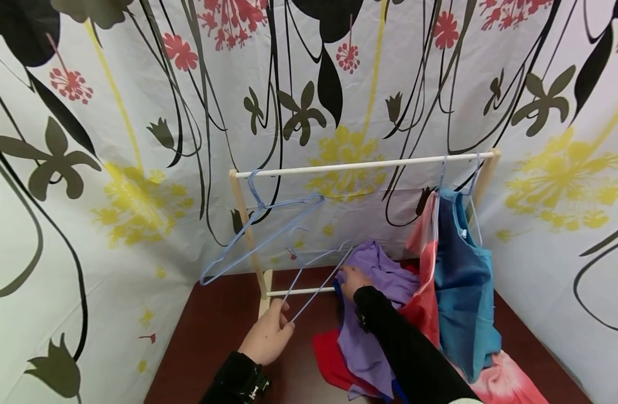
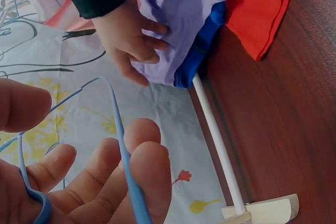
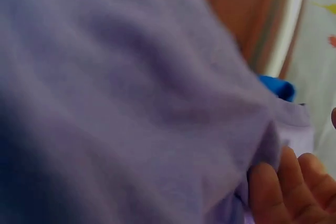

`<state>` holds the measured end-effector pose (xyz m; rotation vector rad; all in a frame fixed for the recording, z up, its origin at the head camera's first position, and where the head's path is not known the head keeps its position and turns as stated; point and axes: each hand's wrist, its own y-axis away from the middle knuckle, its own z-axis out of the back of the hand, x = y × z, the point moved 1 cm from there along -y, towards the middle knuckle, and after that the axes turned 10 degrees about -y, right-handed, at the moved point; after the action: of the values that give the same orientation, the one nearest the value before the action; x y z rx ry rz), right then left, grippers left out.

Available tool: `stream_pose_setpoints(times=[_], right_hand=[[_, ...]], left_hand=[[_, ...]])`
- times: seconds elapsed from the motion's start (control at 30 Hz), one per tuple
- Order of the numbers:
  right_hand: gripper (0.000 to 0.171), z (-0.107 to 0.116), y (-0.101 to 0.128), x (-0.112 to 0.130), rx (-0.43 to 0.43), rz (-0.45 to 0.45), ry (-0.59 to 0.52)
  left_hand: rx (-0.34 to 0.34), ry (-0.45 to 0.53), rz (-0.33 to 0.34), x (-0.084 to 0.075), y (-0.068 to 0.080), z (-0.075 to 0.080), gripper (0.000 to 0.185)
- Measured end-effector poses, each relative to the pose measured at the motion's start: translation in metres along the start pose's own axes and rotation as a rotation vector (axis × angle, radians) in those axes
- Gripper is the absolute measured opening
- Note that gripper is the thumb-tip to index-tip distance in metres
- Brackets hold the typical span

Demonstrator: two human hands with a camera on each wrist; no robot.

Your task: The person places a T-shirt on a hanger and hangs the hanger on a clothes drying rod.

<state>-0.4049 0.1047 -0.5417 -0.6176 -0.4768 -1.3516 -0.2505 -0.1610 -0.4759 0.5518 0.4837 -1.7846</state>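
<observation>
A light blue clothes hanger (image 1: 316,292) is held at its lower end by my left hand (image 1: 268,334). In the left wrist view, the hanger (image 2: 119,129) runs across the curled fingers of that hand. My right hand (image 1: 353,280) touches the upper left part of a crumpled purple garment (image 1: 377,264). Seen from the left wrist, the right hand (image 2: 131,40) lies with its fingers loosely spread on the purple cloth. The right wrist view shows fingertips (image 3: 265,187) against a fold of the purple garment (image 3: 173,129), much of it blurred.
A white rail (image 1: 364,165) on wooden posts carries an unused blue hanger (image 1: 261,235) at left. A coral garment (image 1: 427,269) and a blue top (image 1: 460,280) hang at right. Red cloth (image 1: 331,359) lies under the purple garment on the dark table (image 1: 203,320). Patterned curtain (image 1: 188,112) surrounds it.
</observation>
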Motion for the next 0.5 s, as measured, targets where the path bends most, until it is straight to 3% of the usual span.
stream_pose_setpoints(times=[0.27,0.37,0.5], right_hand=[[0.070,-0.013,-0.002,-0.020,0.102,-0.066,0.100],[0.065,-0.019,-0.004,-0.027,0.097,-0.060,0.122],[0.046,-0.020,-0.007,-0.031,0.027,-0.031,0.109]], left_hand=[[0.003,0.004,0.016,0.004,0.002,-0.007,0.035],[0.011,0.008,0.034,0.006,0.001,-0.009,0.035],[0.014,0.009,0.044,0.008,-0.001,-0.009,0.035]])
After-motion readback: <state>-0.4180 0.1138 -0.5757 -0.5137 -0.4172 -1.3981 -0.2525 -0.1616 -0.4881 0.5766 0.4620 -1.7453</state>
